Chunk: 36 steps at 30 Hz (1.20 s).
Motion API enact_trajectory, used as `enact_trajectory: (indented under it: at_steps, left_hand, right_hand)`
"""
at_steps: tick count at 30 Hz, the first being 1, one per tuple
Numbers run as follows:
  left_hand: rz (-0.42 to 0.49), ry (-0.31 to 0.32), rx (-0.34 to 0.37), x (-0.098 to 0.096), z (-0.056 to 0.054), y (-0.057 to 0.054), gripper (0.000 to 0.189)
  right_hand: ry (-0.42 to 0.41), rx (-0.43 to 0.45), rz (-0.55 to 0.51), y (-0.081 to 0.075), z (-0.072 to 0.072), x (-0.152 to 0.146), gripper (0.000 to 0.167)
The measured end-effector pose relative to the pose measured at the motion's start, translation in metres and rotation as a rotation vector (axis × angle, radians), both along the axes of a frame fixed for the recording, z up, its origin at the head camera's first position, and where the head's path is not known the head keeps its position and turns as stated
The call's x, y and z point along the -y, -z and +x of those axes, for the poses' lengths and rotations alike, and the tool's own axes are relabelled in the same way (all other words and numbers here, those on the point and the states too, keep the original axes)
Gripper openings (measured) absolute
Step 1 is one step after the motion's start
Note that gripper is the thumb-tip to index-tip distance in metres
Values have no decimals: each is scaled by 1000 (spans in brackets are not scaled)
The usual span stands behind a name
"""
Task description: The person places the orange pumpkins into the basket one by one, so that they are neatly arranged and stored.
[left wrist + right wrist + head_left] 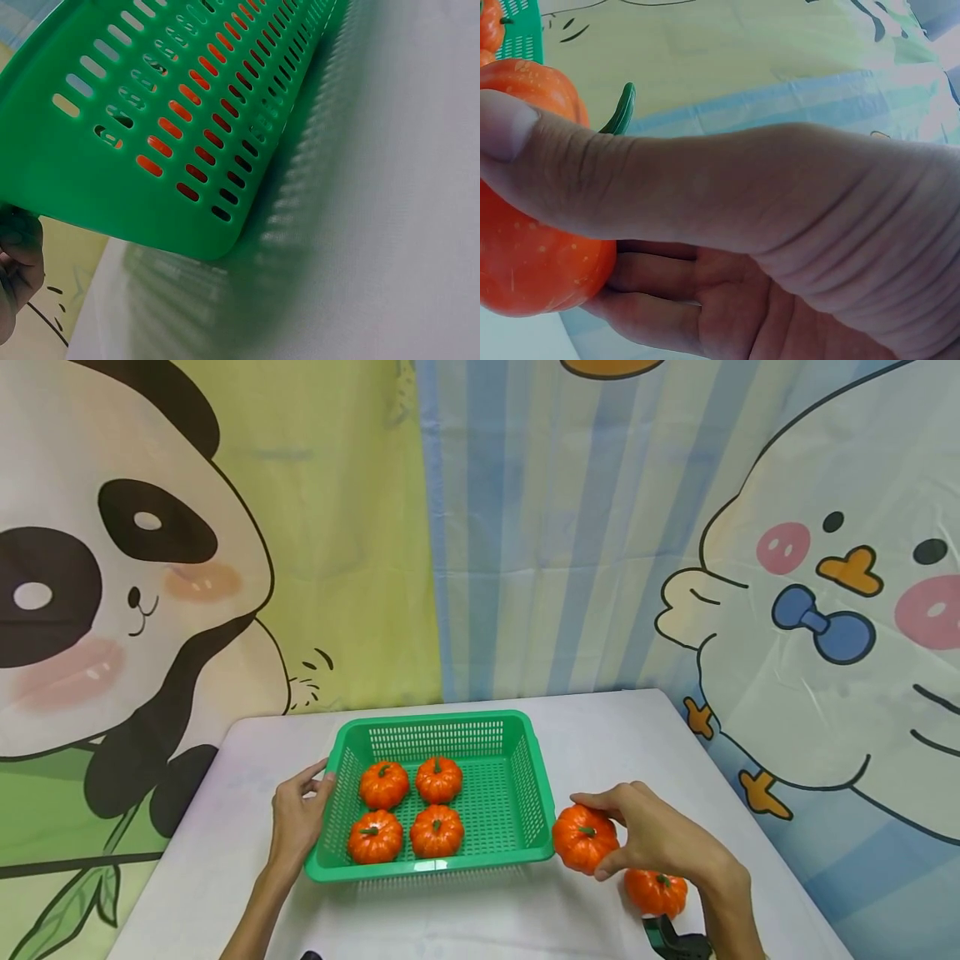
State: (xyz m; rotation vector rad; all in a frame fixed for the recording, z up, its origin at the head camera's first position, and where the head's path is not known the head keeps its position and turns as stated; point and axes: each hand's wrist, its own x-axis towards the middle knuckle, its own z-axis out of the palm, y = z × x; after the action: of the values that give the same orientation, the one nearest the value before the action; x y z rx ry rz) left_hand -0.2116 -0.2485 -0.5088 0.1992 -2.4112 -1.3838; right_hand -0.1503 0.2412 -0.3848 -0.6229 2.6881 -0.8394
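A green plastic basket (491, 793) stands on the table with several small orange pumpkins (437, 832) in its left part. My left hand (295, 817) grips the basket's left rim; in the left wrist view only part of that hand shows at the edge, under the rim. Just off the basket's right side, my right hand (660, 831) holds another orange pumpkin (583, 837) between thumb and fingers, its green stem (620, 111) sticking up. One more pumpkin (656, 892) lies on the table below the right hand, partly behind the wrist.
A white cloth covers the table (600, 735). Behind it hangs a curtain (517, 527) printed with a panda and a white chick. A dark strap (675, 939) shows at the right wrist, near the loose pumpkin.
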Motion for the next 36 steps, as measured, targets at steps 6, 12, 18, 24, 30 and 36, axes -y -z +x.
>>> enact_trajectory:
  at_steps: [6,12,18,24,30,36]
  left_hand:
    - [-1,2,7,0,2,-2,44]
    - [12,4,-8,1,3,-3,44]
    - [6,9,-10,1,3,-1,44]
    - [9,10,5,1,3,-1,45]
    - [-8,0,-1,1,1,-3,44]
    - [-3,-3,7,-1,2,-2,44]
  right_hand:
    - [-21,-12,-9,-1,-3,3,86]
    - [-40,-36,-19,-5,-10,8,85]
    - [-50,-28,-17,-5,-13,12,86]
    - [-68,-56,-12,-4,-14,16,87]
    - [-82,-59,-34,-2,-17,20,87]
    - [-75,-58,-19,-2,-17,22,86]
